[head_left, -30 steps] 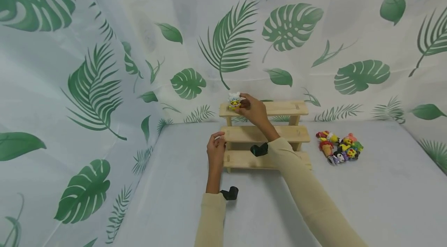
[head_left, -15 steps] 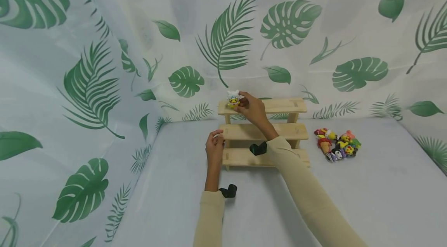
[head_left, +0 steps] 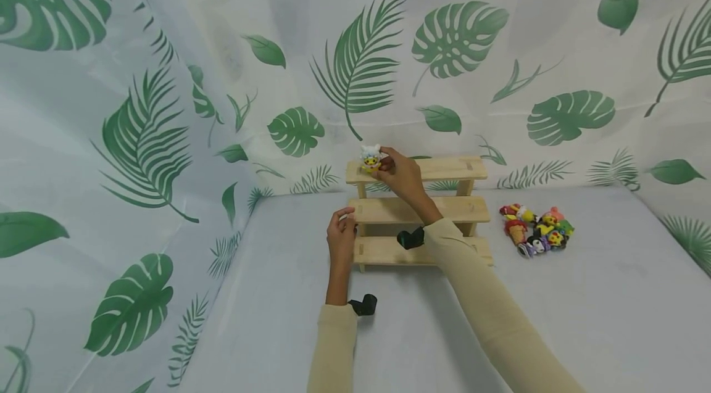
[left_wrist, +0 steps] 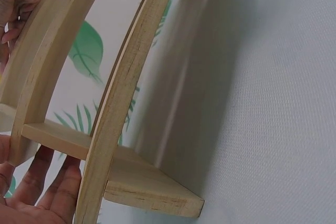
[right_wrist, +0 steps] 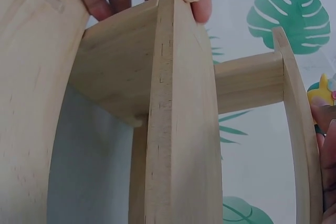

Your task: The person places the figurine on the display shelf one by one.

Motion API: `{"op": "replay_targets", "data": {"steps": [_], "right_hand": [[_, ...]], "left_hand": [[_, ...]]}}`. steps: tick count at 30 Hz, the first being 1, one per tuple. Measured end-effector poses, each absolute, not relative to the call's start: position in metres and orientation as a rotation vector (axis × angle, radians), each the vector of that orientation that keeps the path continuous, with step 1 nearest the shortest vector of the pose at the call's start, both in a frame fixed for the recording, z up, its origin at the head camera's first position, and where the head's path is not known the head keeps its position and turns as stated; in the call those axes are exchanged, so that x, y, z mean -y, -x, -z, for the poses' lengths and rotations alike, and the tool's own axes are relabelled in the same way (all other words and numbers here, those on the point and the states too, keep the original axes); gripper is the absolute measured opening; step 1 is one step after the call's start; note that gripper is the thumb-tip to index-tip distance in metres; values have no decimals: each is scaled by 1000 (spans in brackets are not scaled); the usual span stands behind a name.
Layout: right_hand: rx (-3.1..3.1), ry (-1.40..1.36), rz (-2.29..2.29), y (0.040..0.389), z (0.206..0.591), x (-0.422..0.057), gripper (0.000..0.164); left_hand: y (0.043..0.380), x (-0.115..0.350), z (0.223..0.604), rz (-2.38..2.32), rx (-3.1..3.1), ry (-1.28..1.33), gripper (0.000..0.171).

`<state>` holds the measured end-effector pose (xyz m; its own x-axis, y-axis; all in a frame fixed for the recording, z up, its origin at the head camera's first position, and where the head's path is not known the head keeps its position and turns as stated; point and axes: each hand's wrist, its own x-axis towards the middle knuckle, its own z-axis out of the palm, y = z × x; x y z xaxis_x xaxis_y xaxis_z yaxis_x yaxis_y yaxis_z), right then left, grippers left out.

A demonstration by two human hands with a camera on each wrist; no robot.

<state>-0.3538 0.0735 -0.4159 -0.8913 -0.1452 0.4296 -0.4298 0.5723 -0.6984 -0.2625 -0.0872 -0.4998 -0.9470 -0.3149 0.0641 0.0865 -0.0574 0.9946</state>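
A small figurine (head_left: 370, 159) with a white hood and a yellow face stands at the left end of the top board of a three-step wooden display rack (head_left: 452, 208). My right hand (head_left: 404, 178) pinches it from the right side, thumb and fingertips on its body. Only a yellow edge of the figurine (right_wrist: 321, 92) shows in the right wrist view. My left hand (head_left: 341, 234) grips the left end of the rack's middle board, thumb on the board. Its fingers (left_wrist: 60, 190) lie against the wooden side support in the left wrist view.
A cluster of several colourful figurines (head_left: 537, 242), including one like an ice cream cone (head_left: 517, 232), lies right of the rack on the white-covered surface (head_left: 616, 282). Leaf-print cloth (head_left: 483, 91) hangs close behind the rack and along the left side.
The figurine has shifted very slightly left on the top board and turned to face more forward, still pinched by my right hand. My left hand stays at the rack's middle board.
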Motion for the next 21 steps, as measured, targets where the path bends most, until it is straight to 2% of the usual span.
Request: {"op": "replay_targets", "data": {"steps": [13,21], "right_hand": [[2548,-421,-1252,350,416,-76,61],[2454,-439,-1458,329,415,-82,58]], "left_hand": [[261,85,502,2078,1958,-268,16],[262,86,501,2084,1949,-228,18]]}}
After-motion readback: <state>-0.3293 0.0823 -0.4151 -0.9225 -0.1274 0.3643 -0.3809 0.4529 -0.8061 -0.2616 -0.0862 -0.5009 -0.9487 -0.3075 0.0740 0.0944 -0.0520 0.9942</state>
